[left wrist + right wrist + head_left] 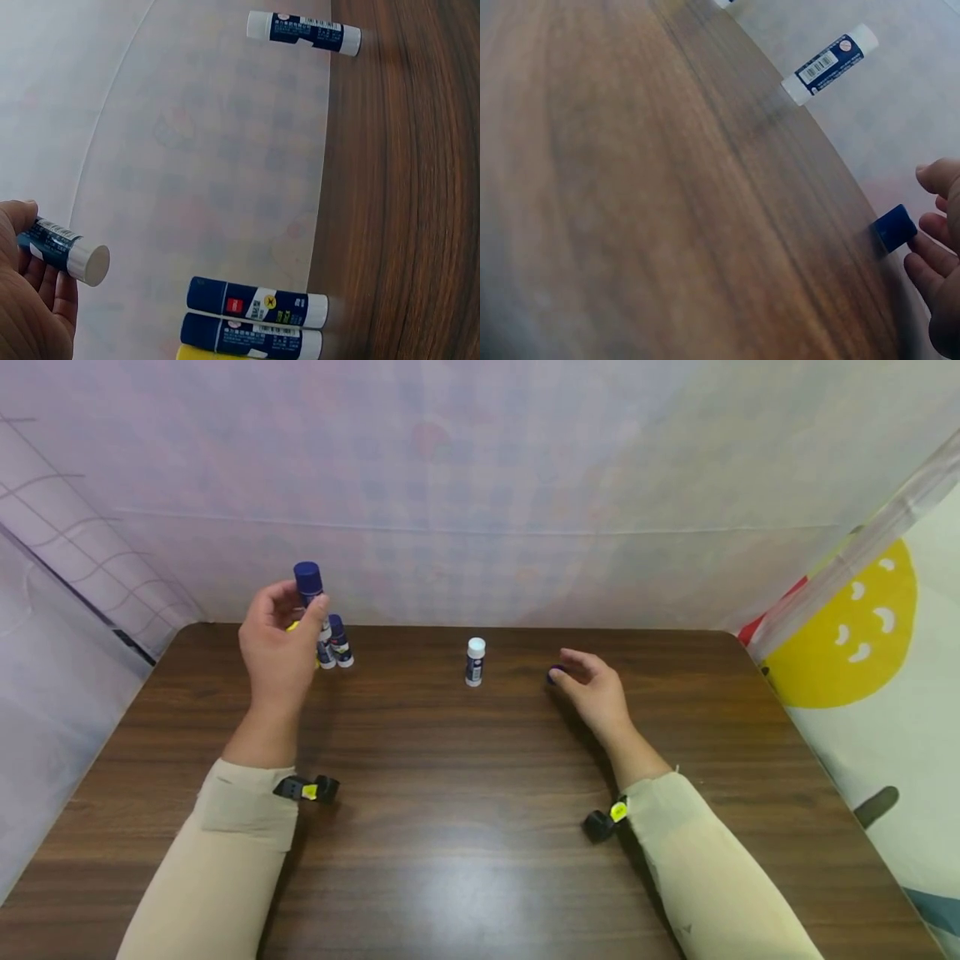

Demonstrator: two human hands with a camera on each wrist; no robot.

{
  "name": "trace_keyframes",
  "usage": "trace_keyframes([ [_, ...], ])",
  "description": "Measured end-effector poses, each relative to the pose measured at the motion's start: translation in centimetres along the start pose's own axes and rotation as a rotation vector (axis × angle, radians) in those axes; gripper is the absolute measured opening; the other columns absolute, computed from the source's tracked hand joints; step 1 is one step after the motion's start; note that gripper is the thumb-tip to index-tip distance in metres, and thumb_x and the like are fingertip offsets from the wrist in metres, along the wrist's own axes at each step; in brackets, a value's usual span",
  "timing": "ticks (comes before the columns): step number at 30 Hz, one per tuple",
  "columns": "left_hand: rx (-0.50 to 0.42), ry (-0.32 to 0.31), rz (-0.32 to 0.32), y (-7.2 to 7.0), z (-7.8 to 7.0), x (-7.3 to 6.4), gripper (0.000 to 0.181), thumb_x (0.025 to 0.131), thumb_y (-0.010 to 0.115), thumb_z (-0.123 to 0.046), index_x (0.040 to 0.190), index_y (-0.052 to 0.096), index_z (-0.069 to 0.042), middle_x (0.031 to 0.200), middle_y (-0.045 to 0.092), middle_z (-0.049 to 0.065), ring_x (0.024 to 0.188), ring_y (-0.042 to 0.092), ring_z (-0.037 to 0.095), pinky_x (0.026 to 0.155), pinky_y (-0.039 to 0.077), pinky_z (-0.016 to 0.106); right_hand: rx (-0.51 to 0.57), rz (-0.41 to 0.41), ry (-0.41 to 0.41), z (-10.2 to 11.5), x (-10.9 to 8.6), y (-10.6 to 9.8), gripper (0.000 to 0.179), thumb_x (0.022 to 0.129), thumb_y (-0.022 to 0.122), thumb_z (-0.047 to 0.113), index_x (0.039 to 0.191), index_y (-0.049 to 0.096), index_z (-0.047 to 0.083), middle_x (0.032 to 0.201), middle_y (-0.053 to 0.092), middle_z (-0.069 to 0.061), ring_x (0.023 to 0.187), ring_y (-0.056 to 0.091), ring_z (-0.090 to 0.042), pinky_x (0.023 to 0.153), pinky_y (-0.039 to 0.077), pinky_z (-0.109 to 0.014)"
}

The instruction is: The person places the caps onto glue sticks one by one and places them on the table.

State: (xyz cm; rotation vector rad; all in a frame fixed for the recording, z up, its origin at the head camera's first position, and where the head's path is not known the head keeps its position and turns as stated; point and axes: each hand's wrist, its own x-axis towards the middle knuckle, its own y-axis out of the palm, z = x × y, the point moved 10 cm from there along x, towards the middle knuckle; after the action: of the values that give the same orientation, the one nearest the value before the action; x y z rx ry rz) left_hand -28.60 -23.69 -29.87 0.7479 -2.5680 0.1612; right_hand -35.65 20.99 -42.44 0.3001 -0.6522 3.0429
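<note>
My left hand (276, 647) grips a glue stick (54, 241) between thumb and fingers. It is raised above the table, blue cap up and white base down. Just beyond that hand, two capped glue sticks (255, 301) stand side by side with a yellow thing (202, 352) beside them, mostly out of view. My right hand (600, 693) is at a loose blue cap (895, 227) standing on the table. Its thumb is apart from the cap, and the fingers are right behind it. Between the hands, a glue stick (475, 664) without its blue cap stands upright, white end up.
The brown wooden table (450, 793) ends at a pale curtain (487, 468) just behind the glue sticks. At the right hangs a cloth with a yellow print (855, 627). Both wrists carry small black cameras, including the left camera (324, 789).
</note>
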Motion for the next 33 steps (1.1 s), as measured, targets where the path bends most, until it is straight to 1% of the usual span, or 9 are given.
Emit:
trace_keyframes([
  [2, 0.003, -0.001, -0.009, -0.3, 0.1, 0.1, 0.035, 0.093, 0.079, -0.013, 0.121, 0.066, 0.006, 0.1, 0.064, -0.013, 0.094, 0.063, 0.007, 0.087, 0.053, 0.019, -0.022, 0.016, 0.013, -0.2, 0.0, 0.1, 0.05, 0.098, 0.074, 0.02, 0.141, 0.06, -0.002, 0.142, 0.063, -0.02, 0.133, 0.061, -0.036, 0.112, 0.05, -0.046],
  [4, 0.005, -0.002, -0.018, -0.5, 0.3, 0.3, 0.035, 0.094, 0.078, -0.013, 0.121, 0.066, 0.005, 0.1, 0.064, -0.013, 0.094, 0.063, 0.007, 0.087, 0.052, 0.019, -0.036, 0.026, 0.022, -0.2, -0.1, 0.2, 0.05, 0.098, 0.074, 0.02, 0.141, 0.06, -0.001, 0.141, 0.064, -0.021, 0.131, 0.062, -0.037, 0.111, 0.051, -0.044],
  [9, -0.004, -0.014, -0.053, -1.3, 1.0, 0.8, 0.034, 0.093, 0.079, -0.013, 0.12, 0.067, 0.005, 0.099, 0.065, -0.013, 0.094, 0.063, 0.006, 0.087, 0.052, 0.019, -0.054, 0.037, 0.024, -0.3, -0.1, 0.2, 0.05, 0.098, 0.074, 0.017, 0.141, 0.06, -0.002, 0.139, 0.065, -0.024, 0.129, 0.064, -0.038, 0.103, 0.054, -0.024],
  [12, 0.012, -0.038, -0.085, -1.9, 1.7, 1.1, 0.033, 0.093, 0.08, -0.014, 0.119, 0.068, 0.001, 0.099, 0.065, -0.014, 0.093, 0.063, 0.005, 0.087, 0.052, 0.018, -0.065, 0.041, 0.02, -0.4, 0.0, 0.3, 0.049, 0.098, 0.074, 0.015, 0.141, 0.06, -0.003, 0.138, 0.065, -0.025, 0.128, 0.064, -0.038, 0.099, 0.054, -0.018],
  [15, 0.018, -0.049, -0.115, -2.6, 2.3, 1.4, 0.032, 0.092, 0.08, -0.015, 0.119, 0.069, -0.001, 0.098, 0.065, -0.014, 0.093, 0.062, 0.005, 0.086, 0.051, 0.018, -0.077, 0.047, 0.019, -0.6, 0.1, 0.4, 0.049, 0.098, 0.074, 0.015, 0.141, 0.059, -0.003, 0.139, 0.065, -0.024, 0.128, 0.064, -0.037, 0.1, 0.055, -0.023],
  [22, -0.003, -0.047, -0.181, -4.1, 3.3, 2.0, 0.029, 0.092, 0.08, -0.014, 0.117, 0.069, -0.003, 0.098, 0.065, -0.014, 0.094, 0.063, 0.005, 0.087, 0.051, 0.018, -0.111, 0.05, 0.013, -0.8, 0.4, 0.5, 0.048, 0.097, 0.074, 0.012, 0.141, 0.06, -0.002, 0.14, 0.064, -0.023, 0.128, 0.064, -0.037, 0.105, 0.054, -0.043],
  [25, 0.004, -0.065, -0.205, -4.6, 3.8, 2.2, 0.027, 0.092, 0.08, -0.014, 0.116, 0.07, -0.006, 0.099, 0.065, -0.013, 0.096, 0.063, 0.005, 0.088, 0.051, 0.019, -0.12, 0.051, 0.011, -0.8, 0.4, 0.5, 0.048, 0.097, 0.074, 0.012, 0.14, 0.061, -0.002, 0.14, 0.064, -0.023, 0.128, 0.064, -0.038, 0.106, 0.054, -0.046],
  [29, -0.009, -0.093, -0.228, -5.2, 4.5, 2.4, 0.028, 0.093, 0.079, -0.013, 0.118, 0.07, -0.006, 0.101, 0.065, -0.012, 0.097, 0.063, 0.006, 0.089, 0.052, 0.02, -0.126, 0.05, 0.013, -0.8, 0.4, 0.5, 0.046, 0.097, 0.074, 0.011, 0.14, 0.061, -0.002, 0.14, 0.064, -0.023, 0.128, 0.064, -0.037, 0.106, 0.053, -0.047],
  [33, -0.016, -0.127, -0.249, -5.8, 5.1, 2.6, 0.024, 0.093, 0.078, -0.012, 0.115, 0.069, -0.009, 0.105, 0.066, -0.007, 0.099, 0.062, 0.006, 0.092, 0.052, 0.022, -0.133, 0.052, 0.019, -0.8, 0.5, 0.6, 0.045, 0.097, 0.074, 0.011, 0.139, 0.062, -0.002, 0.14, 0.064, -0.023, 0.128, 0.064, -0.037, 0.106, 0.054, -0.047],
])
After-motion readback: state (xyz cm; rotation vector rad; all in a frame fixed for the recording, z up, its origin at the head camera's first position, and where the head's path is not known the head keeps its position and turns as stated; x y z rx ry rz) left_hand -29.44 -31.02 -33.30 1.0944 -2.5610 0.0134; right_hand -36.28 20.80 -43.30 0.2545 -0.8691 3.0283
